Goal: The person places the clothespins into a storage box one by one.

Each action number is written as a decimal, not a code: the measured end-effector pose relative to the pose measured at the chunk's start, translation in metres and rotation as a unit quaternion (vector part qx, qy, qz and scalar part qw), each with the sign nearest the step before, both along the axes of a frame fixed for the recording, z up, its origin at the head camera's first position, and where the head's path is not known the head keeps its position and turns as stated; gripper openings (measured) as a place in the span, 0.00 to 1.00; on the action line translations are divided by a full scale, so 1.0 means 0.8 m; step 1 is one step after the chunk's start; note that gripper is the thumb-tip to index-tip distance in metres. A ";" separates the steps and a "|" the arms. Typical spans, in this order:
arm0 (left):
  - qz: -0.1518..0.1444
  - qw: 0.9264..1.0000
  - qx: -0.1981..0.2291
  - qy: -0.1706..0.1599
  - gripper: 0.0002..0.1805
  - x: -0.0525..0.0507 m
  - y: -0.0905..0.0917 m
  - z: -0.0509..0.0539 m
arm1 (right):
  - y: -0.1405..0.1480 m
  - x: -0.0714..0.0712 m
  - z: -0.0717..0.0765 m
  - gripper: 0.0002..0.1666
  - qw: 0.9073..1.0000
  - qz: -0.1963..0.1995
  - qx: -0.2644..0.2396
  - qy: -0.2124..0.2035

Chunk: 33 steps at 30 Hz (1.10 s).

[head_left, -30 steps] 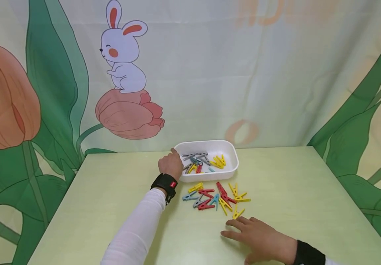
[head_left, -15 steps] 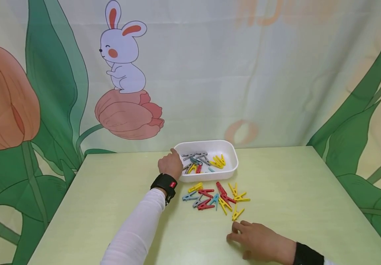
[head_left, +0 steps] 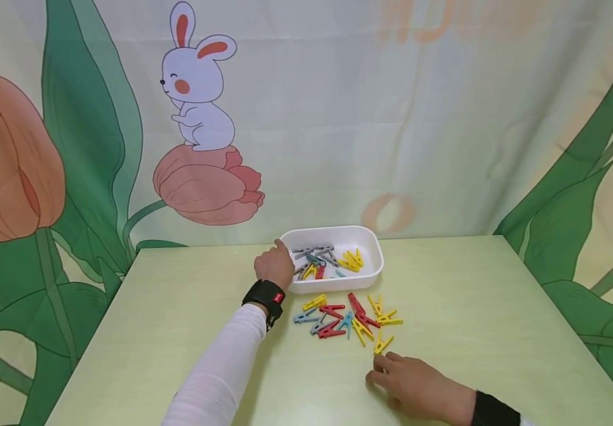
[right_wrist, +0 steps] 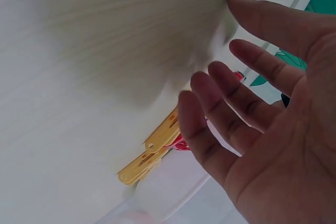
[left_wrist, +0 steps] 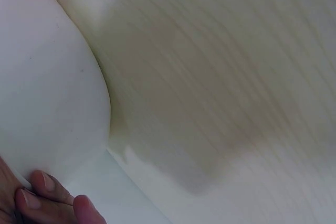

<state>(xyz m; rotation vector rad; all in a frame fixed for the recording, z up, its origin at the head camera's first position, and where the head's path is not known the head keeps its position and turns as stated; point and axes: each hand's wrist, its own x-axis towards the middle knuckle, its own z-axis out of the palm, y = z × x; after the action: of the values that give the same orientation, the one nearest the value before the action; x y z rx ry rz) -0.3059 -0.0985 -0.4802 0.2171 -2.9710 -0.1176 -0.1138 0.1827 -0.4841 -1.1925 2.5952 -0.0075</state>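
My left hand (head_left: pixel 274 265) holds the left end of a white plastic tray (head_left: pixel 338 284). In the left wrist view, fingertips (left_wrist: pixel 44 203) lie against the tray's pale wall (left_wrist: pixel 52 87). Several grey, yellow, blue and red clothespins lie inside it. A loose cluster of red, yellow, blue and grey clothespins is spread on the table in front. My right hand (head_left: pixel 418 384) hovers low near a yellow clothespin (head_left: pixel 382 342), the nearest one of the cluster. Its fingers are loosely bent with nothing in them, as the right wrist view shows.
The pale green table (head_left: pixel 178 331) extends to both sides of the tray. Behind the tray hangs a curtain (head_left: pixel 328 118) printed with a rabbit and tulips, meeting the table's back edge.
My right hand has shifted slightly right, and its fingers, spread before, are drawn closer together. My left hand, the tray and the clothespins stay where they were.
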 end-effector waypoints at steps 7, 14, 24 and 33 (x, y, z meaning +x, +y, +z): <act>0.003 1.000 0.003 -0.007 0.29 0.000 0.001 0.001 | -0.001 -0.001 -0.001 0.34 0.999 -0.026 0.003 0.038; 0.002 1.000 -0.003 -0.007 0.29 0.000 0.001 0.002 | 0.002 -0.010 -0.002 0.43 0.992 -0.120 -0.008 -0.030; 0.002 1.000 -0.003 -0.008 0.29 -0.001 -0.001 0.000 | 0.005 -0.017 -0.010 0.31 0.996 -0.081 -0.016 0.022; 0.000 1.000 -0.002 -0.008 0.30 0.000 0.000 0.000 | 0.005 -0.022 -0.011 0.22 0.997 -0.058 -0.028 0.034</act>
<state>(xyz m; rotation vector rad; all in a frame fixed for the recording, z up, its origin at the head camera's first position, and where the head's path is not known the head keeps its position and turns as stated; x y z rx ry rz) -0.3059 -0.0989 -0.4803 0.2173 -2.9869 -0.1107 -0.1313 0.1868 -0.4930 -1.0764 2.7369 -0.0659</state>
